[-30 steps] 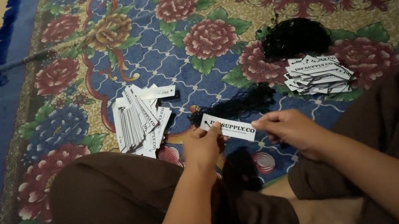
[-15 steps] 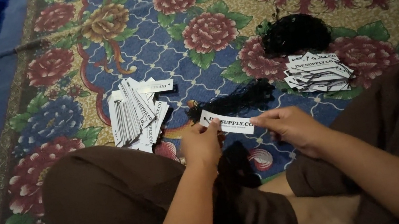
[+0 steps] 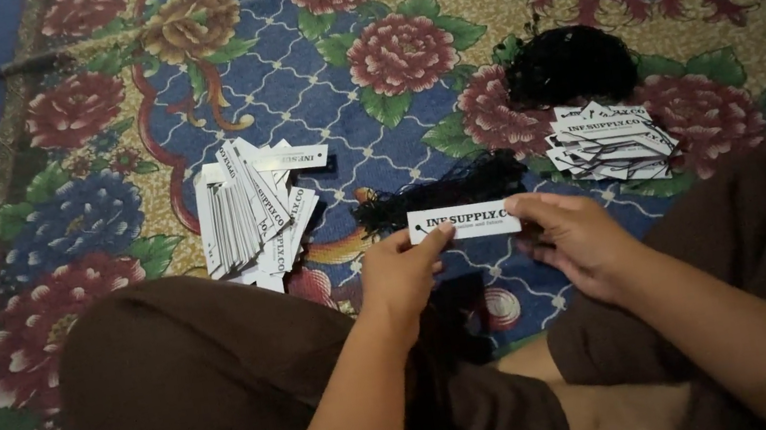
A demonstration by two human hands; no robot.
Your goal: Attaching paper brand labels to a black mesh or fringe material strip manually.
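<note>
You hold the white paper tag [image 3: 461, 221] pinched at its ends, left hand [image 3: 402, 273] and right hand [image 3: 574, 237] just above the rug [image 3: 303, 85]; it looks light, thin, probably easily creased, so grip the edges.

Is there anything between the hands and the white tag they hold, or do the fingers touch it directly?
Nothing visible stands between them. The left hand pinches the white tag at its left end and the right hand at its right end, fingers directly on the card. The black strings lie just behind it on the rug.
</note>
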